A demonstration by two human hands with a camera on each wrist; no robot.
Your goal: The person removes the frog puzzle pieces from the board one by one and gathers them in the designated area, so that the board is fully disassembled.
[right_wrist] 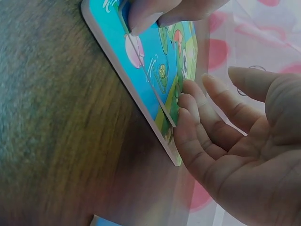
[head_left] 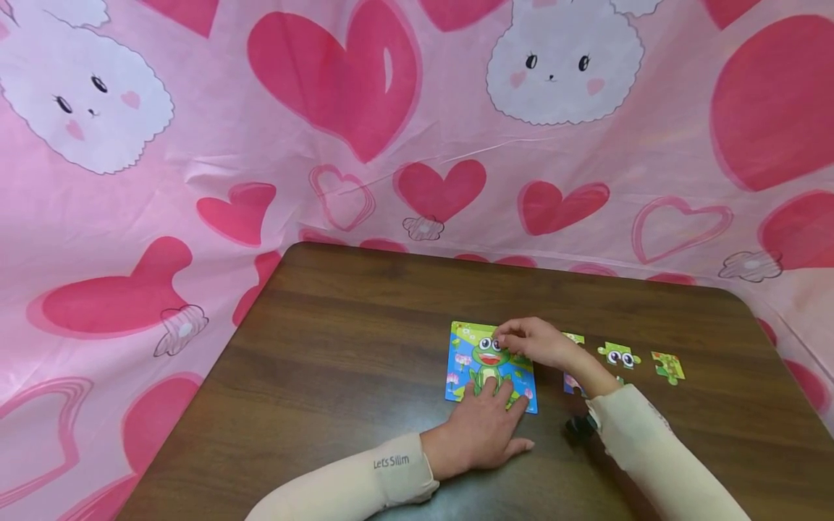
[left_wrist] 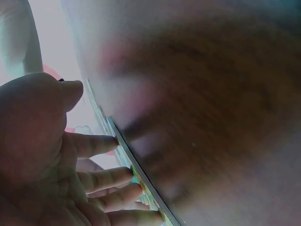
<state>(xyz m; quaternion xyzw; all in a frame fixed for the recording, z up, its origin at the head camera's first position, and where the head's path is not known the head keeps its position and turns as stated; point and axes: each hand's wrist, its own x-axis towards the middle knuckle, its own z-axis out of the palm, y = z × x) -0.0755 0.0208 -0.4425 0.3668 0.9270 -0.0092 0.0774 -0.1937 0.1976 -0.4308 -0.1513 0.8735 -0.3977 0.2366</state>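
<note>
A frog picture puzzle board (head_left: 457, 346) lies on the table, its smiling green frog partly covered by both hands. My left hand (head_left: 485, 430) rests with straight fingers spread over the board's lower edge. In the left wrist view, the left fingertips (left_wrist: 110, 141) meet the board's edge and the thumb stands away from it. My right hand (head_left: 537, 341) is at the upper right of the board, beside the frog's eye. Its lower fingers (right_wrist: 188, 132) touch the picture near the rim, with thumb and forefinger apart and nothing between them. A thin raised edge (right_wrist: 155, 94) runs inside the rim.
Right of the board lie several loose puzzle pieces: one with frog eyes (head_left: 620, 356), one green and red (head_left: 669, 367), others partly behind the right forearm. The brown wooden table (head_left: 339, 347) meets a pink heart-patterned cloth (head_left: 293, 181) at its back and left.
</note>
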